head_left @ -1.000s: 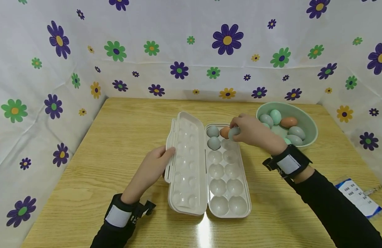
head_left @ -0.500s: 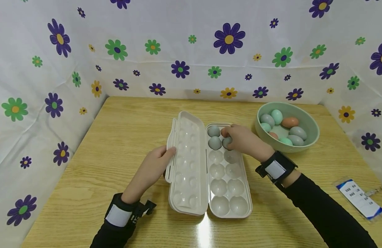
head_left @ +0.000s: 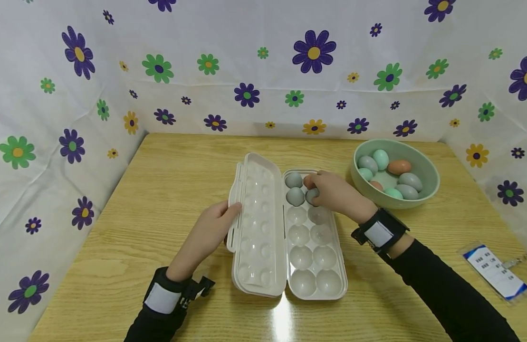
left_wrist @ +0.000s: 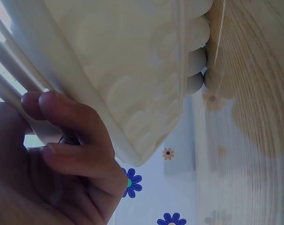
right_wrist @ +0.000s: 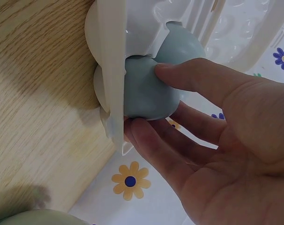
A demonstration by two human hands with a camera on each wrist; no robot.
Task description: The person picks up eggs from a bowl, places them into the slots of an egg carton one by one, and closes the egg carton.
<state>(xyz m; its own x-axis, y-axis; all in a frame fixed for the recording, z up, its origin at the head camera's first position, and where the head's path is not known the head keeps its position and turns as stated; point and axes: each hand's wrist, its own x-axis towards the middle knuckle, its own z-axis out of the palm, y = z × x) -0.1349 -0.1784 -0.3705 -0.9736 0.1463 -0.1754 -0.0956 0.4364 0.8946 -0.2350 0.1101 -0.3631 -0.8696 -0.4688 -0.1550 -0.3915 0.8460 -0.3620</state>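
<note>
A white plastic egg box (head_left: 311, 232) lies on the wooden table with its lid (head_left: 258, 237) swung up to the left. My left hand (head_left: 207, 232) grips the lid's outer edge, fingers behind and thumb in front. At the box's far end, my right hand (head_left: 338, 194) pinches a grey-blue egg (right_wrist: 151, 89) between thumb and fingers; the egg sits in the right cup of the second row. Two more grey-blue eggs fill the left cups of the far two rows. A brown egg (head_left: 307, 181) in the far right cup is mostly hidden behind my right fingers.
To the right at the back stands a pale green bowl (head_left: 400, 203) holding several grey, mint and brown eggs. A badge card (head_left: 496, 271) in a clear sleeve lies near the table's right edge. Flower-printed cloth (head_left: 182, 42) hangs round the table's back and sides.
My right hand has moved toward me and lowered the grey-blue egg from above the far right cup into the second-row right cup. My left hand stays on the lid.
</note>
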